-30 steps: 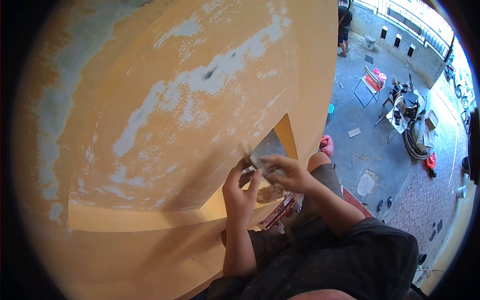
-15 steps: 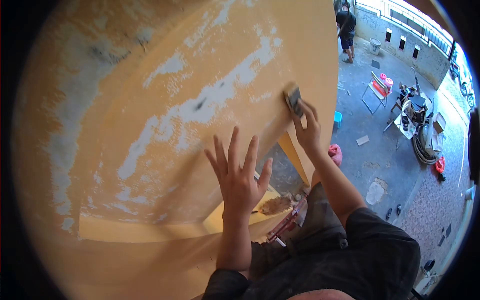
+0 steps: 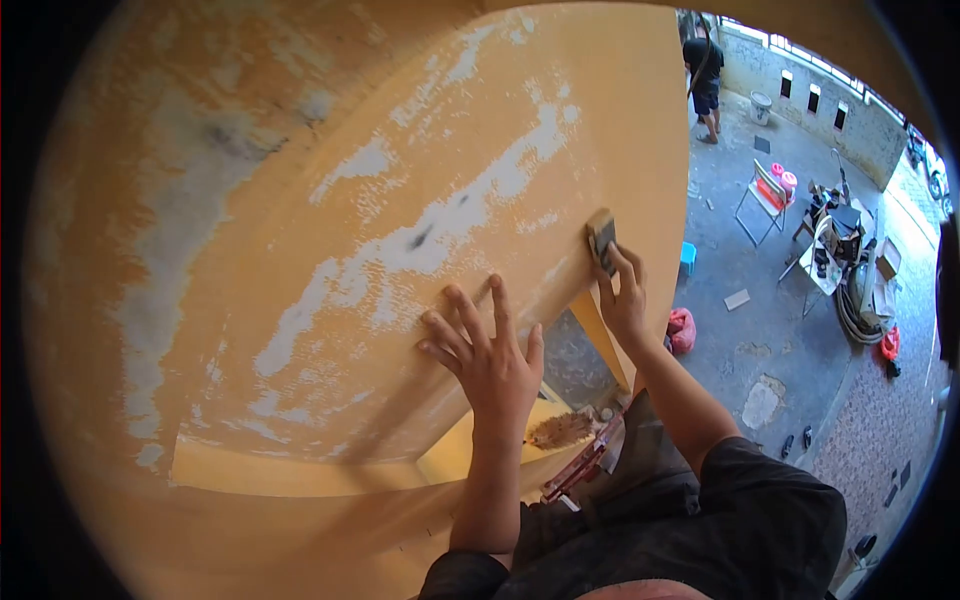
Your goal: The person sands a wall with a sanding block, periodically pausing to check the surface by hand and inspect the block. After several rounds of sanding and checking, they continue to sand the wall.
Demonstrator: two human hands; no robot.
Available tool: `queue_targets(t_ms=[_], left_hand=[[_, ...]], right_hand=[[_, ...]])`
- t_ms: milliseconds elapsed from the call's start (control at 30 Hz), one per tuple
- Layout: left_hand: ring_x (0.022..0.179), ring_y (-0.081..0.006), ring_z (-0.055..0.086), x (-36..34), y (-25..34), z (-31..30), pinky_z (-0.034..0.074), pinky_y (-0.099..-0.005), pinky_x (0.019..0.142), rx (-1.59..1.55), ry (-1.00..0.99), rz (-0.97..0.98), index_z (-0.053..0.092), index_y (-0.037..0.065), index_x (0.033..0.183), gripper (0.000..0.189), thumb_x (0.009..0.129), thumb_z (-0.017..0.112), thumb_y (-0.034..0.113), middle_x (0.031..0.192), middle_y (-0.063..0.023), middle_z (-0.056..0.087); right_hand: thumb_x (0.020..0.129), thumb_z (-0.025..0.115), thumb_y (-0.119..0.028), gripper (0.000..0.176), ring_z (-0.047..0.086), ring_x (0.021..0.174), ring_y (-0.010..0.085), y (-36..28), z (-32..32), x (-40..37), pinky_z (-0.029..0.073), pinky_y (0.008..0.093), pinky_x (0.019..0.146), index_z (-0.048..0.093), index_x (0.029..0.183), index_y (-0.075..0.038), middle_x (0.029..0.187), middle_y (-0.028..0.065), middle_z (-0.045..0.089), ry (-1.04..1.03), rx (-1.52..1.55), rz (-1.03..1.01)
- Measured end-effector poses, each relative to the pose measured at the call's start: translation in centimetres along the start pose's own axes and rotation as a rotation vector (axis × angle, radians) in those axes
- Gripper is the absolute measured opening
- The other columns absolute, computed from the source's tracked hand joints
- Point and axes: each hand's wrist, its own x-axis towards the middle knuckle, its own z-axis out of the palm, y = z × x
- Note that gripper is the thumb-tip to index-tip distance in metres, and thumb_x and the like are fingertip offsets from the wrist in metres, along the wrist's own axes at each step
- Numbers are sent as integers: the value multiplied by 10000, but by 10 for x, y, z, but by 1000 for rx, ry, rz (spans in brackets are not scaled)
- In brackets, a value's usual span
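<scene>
Tan block [image 3: 601,234], apparently grey-sided

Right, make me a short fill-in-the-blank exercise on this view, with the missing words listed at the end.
1. The small block is in the person's ____ hand.
2. The left hand, its fingers spread, holds ____.
3. The far grey wall shows ____ dark rectangular openings.

Missing words: right; nothing; three.
</scene>
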Motion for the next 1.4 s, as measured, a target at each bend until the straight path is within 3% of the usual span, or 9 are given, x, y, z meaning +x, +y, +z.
queue_targets(t_ms=[167, 267, 400, 467, 667, 867, 933, 1133, 1400], left_hand=[[1344, -573, 10, -2, -1, -12, 75, -697, 1035, -11, -88, -3, 223, 209, 1484, 834, 799, 649, 421, 1513, -272, 60], [1365, -532, 36, -5, -5, -32, 99, -655, 1064, -47, -140, 33, 200, 147, 1486, 853, 807, 649, 400, 1519, -245, 92], [1378, -490, 101, -19, -22, -60, 103, -618, 1086, -424, -101, 131, 190, 47, 1469, 857, 819, 654, 360, 1512, -232, 160], [1379, -484, 117, -19, -26, -66, 100, -617, 1087, -563, -51, 135, 188, 27, 1464, 863, 818, 661, 350, 1508, -234, 176], [1387, -484, 74, -24, -44, -77, 79, -637, 1075, -258, 232, -82, 232, 61, 1463, 815, 829, 643, 366, 1520, -239, 125], [1369, -528, -20, -23, -53, -54, 70, -699, 1030, 30, 59, -196, 262, 89, 1465, 815, 827, 609, 458, 1512, -278, 74], [1367, -534, -18, -22, -52, -46, 73, -701, 1028, 57, 119, -199, 253, 101, 1470, 824, 823, 610, 466, 1515, -275, 63], [1363, -541, -24, -22, -50, -50, 89, -702, 1024, 60, 98, -203, 219, 106, 1479, 837, 829, 602, 469, 1515, -277, 51], [1365, -539, -26, -20, -49, -48, 104, -715, 1007, 9, 149, -196, 198, 96, 1483, 858, 828, 603, 475, 1521, -264, 39]], right_hand=[[819, 639, -36, 421, 548, 1021, 345, -41, -3, 63, 429, 386, 897, 544, 1230, -40, 1122, 185, 563, 104, 69, -64], [862, 608, -36, 354, 554, 1051, 369, -52, -9, 77, 454, 394, 885, 541, 1208, -3, 1158, 221, 553, 73, 58, -37], [828, 644, -58, 403, 553, 1027, 336, -9, -4, 1, 436, 394, 891, 552, 1221, -53, 1141, 178, 568, -8, 19, 0], [825, 649, -58, 398, 555, 1033, 335, -21, -3, 18, 436, 397, 895, 561, 1214, -55, 1138, 173, 572, 13, 35, -32], [807, 667, -50, 389, 551, 1065, 342, -63, -10, 69, 432, 412, 916, 591, 1189, -58, 1126, 166, 584, 71, 142, 6], [802, 667, -53, 386, 538, 1066, 336, -48, -9, 47, 426, 405, 914, 597, 1182, -65, 1135, 160, 583, 22, -12, -6], [805, 665, -68, 379, 534, 1081, 344, -59, -7, 77, 423, 406, 930, 594, 1177, -59, 1139, 163, 580, 111, 49, -29], [823, 647, -60, 380, 541, 1054, 340, -41, -12, 26, 433, 408, 905, 576, 1196, -63, 1144, 161, 571, 4, 20, 42], [807, 668, -65, 370, 551, 1034, 325, -48, -14, 50, 441, 385, 888, 591, 1169, -76, 1114, 133, 587, 15, 27, 16]])
